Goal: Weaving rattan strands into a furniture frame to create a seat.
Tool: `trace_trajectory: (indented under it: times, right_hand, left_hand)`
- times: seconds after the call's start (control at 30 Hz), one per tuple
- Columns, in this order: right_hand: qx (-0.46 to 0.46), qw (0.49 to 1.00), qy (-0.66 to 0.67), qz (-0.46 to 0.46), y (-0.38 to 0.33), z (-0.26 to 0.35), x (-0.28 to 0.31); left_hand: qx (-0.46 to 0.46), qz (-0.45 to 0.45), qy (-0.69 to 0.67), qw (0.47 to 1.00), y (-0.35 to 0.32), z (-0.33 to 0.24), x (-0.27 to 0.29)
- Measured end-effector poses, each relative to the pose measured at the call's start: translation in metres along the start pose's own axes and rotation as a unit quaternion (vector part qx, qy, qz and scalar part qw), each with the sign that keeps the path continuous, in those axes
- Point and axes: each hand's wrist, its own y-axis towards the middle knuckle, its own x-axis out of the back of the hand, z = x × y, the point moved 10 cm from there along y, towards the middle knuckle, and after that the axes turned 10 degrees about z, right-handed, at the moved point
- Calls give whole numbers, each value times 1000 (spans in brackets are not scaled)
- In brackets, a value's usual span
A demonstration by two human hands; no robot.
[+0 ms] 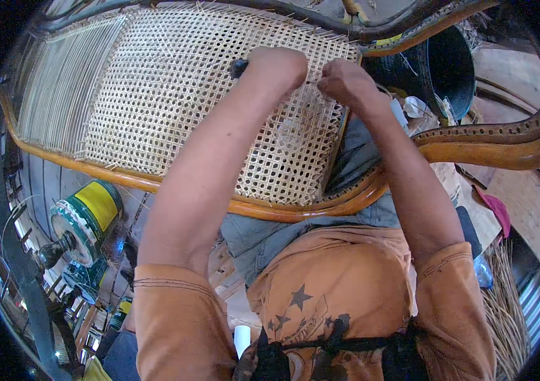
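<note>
A pale woven cane panel (174,95) fills a curved brown wooden chair frame (270,209) lying across my lap. My left hand (279,66) is closed over the panel's right part, its fingertips hidden behind the hand. A small dark object (239,68) shows beside it; I cannot tell whether the hand holds it. To the right, my right hand (346,82) is closed near the panel's right edge, fingers pressed together. Any strand between them is too fine to make out. At the panel's left end, straight parallel strands (66,76) run without the open-holed weave.
A dark bucket (451,70) lies beyond the frame at the right. The frame's bare curved arm (492,143) has a row of drilled holes. Green tins with yellow bands (98,206) stand at the left. A bundle of cane strands (505,298) lies at the lower right.
</note>
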Motion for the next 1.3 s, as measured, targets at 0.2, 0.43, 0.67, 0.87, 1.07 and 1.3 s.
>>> trace_trajectory:
  times: [0.2,0.43,0.67,0.87,1.07,1.3]
  right_hand:
    - [39,998,1,41,-7,7,5]
    - [74,995,-61,-13,3,6,2]
    - [42,997,12,-65,0,5,4]
    - [53,983,-91,-153,-30,47,52]
    - [286,924,248,-54,-15,71,18]
    - [99,989,75,-75,-15,28,3]
  left_hand:
    - [-3,-26,-4,1000,1,-3,5]
    - [-26,-95,58,993,6,-22,13]
    - [-18,111,-15,994,15,6,-24]
    - [44,-68,24,996,-35,55,1]
    - [-15,-125,1,992,-51,59,14]
    - [-13,-85,45,995,-33,16,7]
